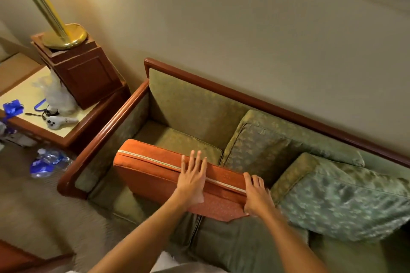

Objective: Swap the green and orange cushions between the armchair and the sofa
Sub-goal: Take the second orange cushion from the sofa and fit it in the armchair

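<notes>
An orange cushion [150,170] with a pale zip along its top edge stands on edge on the left seat of the green sofa [177,104]. My left hand [192,175] lies flat on that top edge with straight fingers. My right hand [257,195] rests on the cushion's right end, fingers over the zip edge. A green patterned back cushion [261,146] leans against the sofa back. To its right, another green patterned cushion [346,201] lies tilted on the right seat. No armchair is in view.
A wooden side table [73,133] stands left of the sofa with a brass lamp [64,35] on a wooden box, a white plastic bag, blue ribbon and a small white device. A plastic water bottle [48,162] lies on the carpet beside the sofa arm.
</notes>
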